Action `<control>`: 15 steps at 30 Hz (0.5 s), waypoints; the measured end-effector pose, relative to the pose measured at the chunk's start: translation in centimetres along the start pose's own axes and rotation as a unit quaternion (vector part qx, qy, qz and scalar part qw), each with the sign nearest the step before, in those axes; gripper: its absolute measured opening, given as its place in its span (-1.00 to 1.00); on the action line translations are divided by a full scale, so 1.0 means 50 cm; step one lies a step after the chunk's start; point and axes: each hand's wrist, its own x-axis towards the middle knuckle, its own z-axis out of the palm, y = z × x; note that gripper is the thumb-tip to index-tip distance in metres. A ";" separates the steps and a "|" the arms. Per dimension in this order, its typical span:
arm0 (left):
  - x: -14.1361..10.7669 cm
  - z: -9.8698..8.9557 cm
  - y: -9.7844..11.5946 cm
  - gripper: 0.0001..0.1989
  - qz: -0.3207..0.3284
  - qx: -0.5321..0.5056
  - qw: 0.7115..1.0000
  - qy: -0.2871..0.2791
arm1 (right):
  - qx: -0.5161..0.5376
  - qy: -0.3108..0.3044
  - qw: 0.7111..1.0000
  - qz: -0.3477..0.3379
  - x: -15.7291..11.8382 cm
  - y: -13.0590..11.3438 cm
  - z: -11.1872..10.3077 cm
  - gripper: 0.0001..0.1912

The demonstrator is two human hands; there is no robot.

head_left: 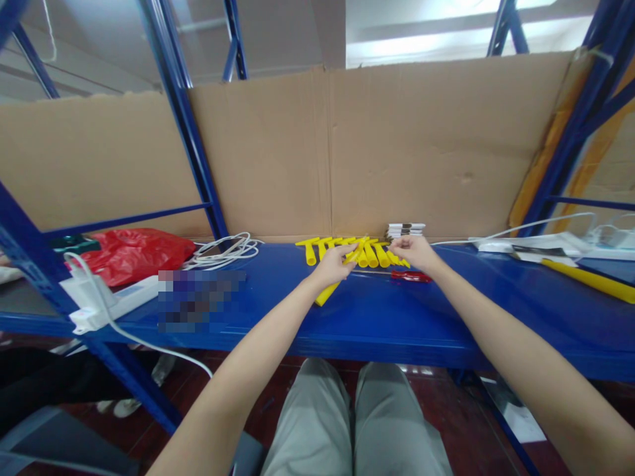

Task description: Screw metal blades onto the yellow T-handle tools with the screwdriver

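My left hand (338, 264) is wrapped round a yellow T-shaped piece (326, 295), whose thick end points down and left over the blue shelf (377, 317). Several more yellow T-shaped pieces (310, 254) stand in a row just behind it. To the right, my right hand (413, 251) has its fingers pinched together near the row's right end; whatever they hold is too small to make out. A red screwdriver (411, 276) lies below that hand. Behind its fingers is a stack of small white pieces (405, 229).
Coiled white cable (233, 248), a red plastic bag (141, 254) and a white power strip (133, 295) are on the left. A long yellow piece (590, 281) and white items lie far right. Cardboard (421, 145) backs the shelf, between blue metal posts (191, 132).
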 end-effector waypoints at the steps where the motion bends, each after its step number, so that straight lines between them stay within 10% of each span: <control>1: 0.000 -0.001 -0.001 -0.48 -0.002 -0.003 1.000 -0.002 | -0.059 0.011 0.998 0.013 0.006 0.017 -0.024 -0.90; 7: -0.003 -0.001 0.005 -0.48 -0.031 -0.005 0.999 -0.023 | -0.320 -0.030 0.940 0.113 0.012 0.107 -0.133 -0.82; 15: -0.003 -0.004 0.008 -0.45 -0.041 -0.002 0.999 -0.022 | -0.348 -0.118 0.921 0.131 0.002 0.115 -0.134 -0.78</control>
